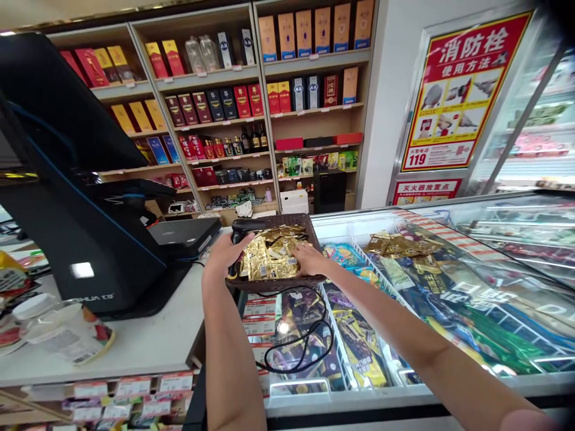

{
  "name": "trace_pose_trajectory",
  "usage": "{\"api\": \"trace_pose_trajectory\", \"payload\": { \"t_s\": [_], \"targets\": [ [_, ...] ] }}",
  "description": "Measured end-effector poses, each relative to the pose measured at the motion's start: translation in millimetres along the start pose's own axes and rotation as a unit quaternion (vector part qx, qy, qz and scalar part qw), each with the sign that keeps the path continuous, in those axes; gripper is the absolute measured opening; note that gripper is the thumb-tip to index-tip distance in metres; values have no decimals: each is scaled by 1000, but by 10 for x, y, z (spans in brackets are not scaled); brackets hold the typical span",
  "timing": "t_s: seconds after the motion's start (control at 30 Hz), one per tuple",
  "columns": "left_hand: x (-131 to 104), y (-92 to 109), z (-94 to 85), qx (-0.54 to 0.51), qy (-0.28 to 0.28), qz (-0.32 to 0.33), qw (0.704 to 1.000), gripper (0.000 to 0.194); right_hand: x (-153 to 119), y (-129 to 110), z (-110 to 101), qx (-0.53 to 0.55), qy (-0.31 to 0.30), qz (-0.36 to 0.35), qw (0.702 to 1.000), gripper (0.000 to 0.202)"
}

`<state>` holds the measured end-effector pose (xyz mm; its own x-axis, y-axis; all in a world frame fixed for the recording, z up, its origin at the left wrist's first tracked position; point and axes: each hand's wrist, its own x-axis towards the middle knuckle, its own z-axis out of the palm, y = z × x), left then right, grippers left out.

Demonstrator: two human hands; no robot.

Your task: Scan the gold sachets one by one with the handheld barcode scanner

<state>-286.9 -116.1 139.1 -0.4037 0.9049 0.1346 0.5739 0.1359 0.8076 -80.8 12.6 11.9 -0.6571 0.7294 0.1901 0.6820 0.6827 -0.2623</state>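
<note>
A brown woven basket (309, 230) filled with shiny gold foil packets (265, 263) rests on the glass lid of a chest freezer. At the basket's left side, my left hand (222, 254) is closed around the handle of a black barcode scanner (247, 225), its thumb across the front. Reaching over the right rim, my right hand (309, 258) has its fingers bent onto a gold packet; its fingertips are partly hidden among the foil. A black cable (300, 359) lies in loops on the glass below the basket.
On the left counter (171, 335) stand a black checkout terminal (90, 239) and a clear plastic jar (63, 329). The freezer (404, 383) holds wrapped ice creams, with more gold packets (399, 244) towards its back. Shelves (224, 126) of boxes and bottles line the back wall.
</note>
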Motion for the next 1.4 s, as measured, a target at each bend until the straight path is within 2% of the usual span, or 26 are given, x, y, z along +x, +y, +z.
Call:
{"api": "trace_pose_trajectory", "payload": {
  "t_s": [0.13, 0.23, 0.3, 0.37, 0.47, 0.57, 0.73, 0.8, 0.97, 1.07, 1.27, 1.4],
  "targets": [
    [35, -7, 6, 0, -31, 4, 999, 53, -80, 121, -69, 83, 32, -1, 996, 74],
    [79, -32, 26, 11, -31, 8, 999, 55, -175, 258, -182, 184, 101, -6, 978, 67],
    [105, -34, 62, 13, -31, 11, 999, 55, -235, 365, -264, 263, 174, 42, 948, 65],
    [122, -11, 117, 13, -37, 17, 999, 55, -291, 492, -354, 343, 237, 109, 902, 68],
    [115, 76, 225, 9, -67, 42, 997, 52, -379, 705, -526, 423, 295, 173, 839, 75],
    [67, 207, 345, -12, -96, 55, 994, 52, -477, 904, -735, 455, 331, 164, 810, 68],
    [-42, 411, 536, 7, -131, 62, 989, 53, -607, 1138, -964, 512, 362, 111, 771, 37],
    [-78, 468, 609, 19, -159, 65, 985, 53, -627, 1210, -978, 494, 379, 114, 774, 31],
    [-161, 582, 769, 18, -250, 95, 963, 47, -640, 1316, -965, 348, 361, 168, 849, 15],
    [-213, 648, 815, 21, -273, 107, 956, 46, -648, 1295, -990, 268, 349, 205, 874, 15],
    [-264, 698, 808, 30, -269, 123, 955, 47, -674, 1208, -1029, 259, 322, 233, 880, 18],
    [-228, 661, 800, 15, -258, 119, 959, 48, -689, 1213, -1007, 273, 321, 219, 880, 18]
  ]
}}
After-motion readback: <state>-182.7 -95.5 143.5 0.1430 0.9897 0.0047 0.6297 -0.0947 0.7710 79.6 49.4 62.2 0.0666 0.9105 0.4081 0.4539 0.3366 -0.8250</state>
